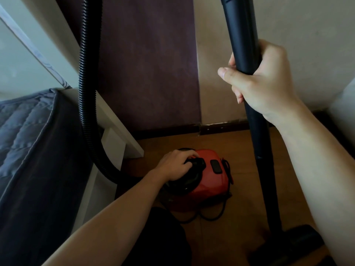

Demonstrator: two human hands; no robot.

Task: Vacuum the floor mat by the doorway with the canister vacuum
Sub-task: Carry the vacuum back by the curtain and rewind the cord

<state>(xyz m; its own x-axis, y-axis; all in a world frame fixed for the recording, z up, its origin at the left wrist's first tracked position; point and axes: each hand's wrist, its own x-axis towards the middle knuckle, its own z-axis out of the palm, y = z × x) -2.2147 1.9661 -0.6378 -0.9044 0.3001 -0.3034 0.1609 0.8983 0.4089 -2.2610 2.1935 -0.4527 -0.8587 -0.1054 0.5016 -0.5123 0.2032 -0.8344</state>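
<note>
Head view: right hand (265, 81) wrapped tight round black rigid vacuum wand (242, 35), fingers fully curled, thumb pressed across the front of the tube; wand held near upright, running down to black floor nozzle (299, 240) at lower right on brown wooden floor (242, 169). Left hand (176, 166) reaches down, fingers curled over black carry handle (197, 163) on top of red canister vacuum (211, 181), which sits on the floor just beside white bed frame (115, 120) and near dark skirting board (221, 128). Black oval patch (216, 167) on the canister top, any marking too small to read. Black ribbed hose (84, 73) runs up the left from behind the canister, crossing in front of the frame. Black cord (211, 215) loops on the floor under the canister. Grey quilted mattress (23, 121) at left. Dark purple wall panel (146, 64) and beige wall (307, 25) behind.
</note>
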